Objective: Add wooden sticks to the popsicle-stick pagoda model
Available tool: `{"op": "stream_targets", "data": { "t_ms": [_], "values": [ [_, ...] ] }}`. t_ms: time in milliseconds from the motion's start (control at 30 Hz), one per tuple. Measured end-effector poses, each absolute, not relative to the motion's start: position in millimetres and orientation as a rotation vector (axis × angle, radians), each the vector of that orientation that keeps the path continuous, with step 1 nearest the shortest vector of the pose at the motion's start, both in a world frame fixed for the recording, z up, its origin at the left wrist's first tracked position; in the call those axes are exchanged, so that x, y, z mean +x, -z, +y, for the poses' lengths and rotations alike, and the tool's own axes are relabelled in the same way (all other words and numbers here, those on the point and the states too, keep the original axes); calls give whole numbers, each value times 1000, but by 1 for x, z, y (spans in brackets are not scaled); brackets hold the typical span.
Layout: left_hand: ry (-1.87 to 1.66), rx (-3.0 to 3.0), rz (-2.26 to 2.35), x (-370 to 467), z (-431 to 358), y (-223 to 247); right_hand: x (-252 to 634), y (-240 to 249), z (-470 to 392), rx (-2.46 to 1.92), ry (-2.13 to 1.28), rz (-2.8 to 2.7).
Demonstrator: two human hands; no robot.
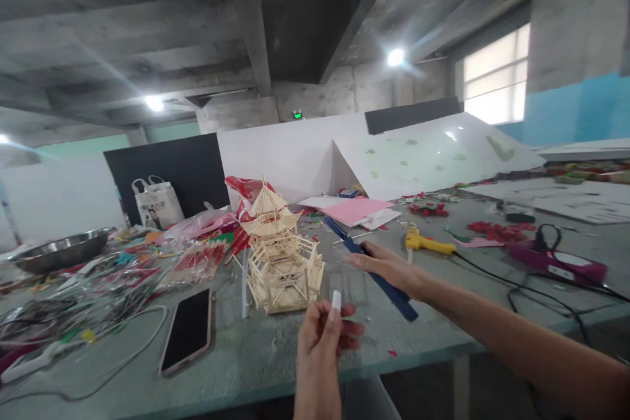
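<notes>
My left hand (322,335) is closed, with thumb and fingers pinching a small white piece (336,300) that points upward. What the piece is made of, I cannot tell. Farther right, my right hand (381,266) grips a long, flat, dark blue bar (394,294) at about its middle, held at a slant over the table. Just left of both hands stands a tiered pagoda model (285,275) built from thin wooden sticks, upright on the table and touched by neither hand.
A phone (187,331) lies left of the model. Plastic bags and loose craft bits (132,275) crowd the left side, near a metal bowl (62,251). To the right are a yellow glue gun (428,241), its cable and a purple power strip (558,264). Pink paper (359,210) lies behind.
</notes>
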State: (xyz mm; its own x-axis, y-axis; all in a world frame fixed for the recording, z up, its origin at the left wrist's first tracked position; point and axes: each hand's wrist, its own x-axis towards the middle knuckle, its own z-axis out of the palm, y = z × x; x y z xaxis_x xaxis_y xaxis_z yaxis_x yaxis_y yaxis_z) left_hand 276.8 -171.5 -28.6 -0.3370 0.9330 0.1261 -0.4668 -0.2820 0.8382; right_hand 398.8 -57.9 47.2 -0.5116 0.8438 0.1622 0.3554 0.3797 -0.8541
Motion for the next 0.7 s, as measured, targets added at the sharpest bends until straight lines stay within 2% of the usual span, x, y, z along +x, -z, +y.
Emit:
{"op": "stream_targets", "data": {
  "t_ms": [100,367,433,533,600,700],
  "values": [
    [-1793,657,762,289,-163,27,393,-40,-70,-1013,-631,-2146],
    [-2005,566,1017,296,-154,26,378,-12,-73,-942,-358,-2082],
    [-1997,591,1073,294,-156,28,382,-15,-73,-907,-496,-2096],
    [-1989,543,1060,290,-162,24,395,-28,-79,-732,-1074,-2125],
    [-2002,520,1000,290,-165,20,402,-34,-84,-513,-1407,-1994],
    [-2003,561,956,294,-168,15,401,-31,-89,-251,-1726,-1700]
  ]
}}
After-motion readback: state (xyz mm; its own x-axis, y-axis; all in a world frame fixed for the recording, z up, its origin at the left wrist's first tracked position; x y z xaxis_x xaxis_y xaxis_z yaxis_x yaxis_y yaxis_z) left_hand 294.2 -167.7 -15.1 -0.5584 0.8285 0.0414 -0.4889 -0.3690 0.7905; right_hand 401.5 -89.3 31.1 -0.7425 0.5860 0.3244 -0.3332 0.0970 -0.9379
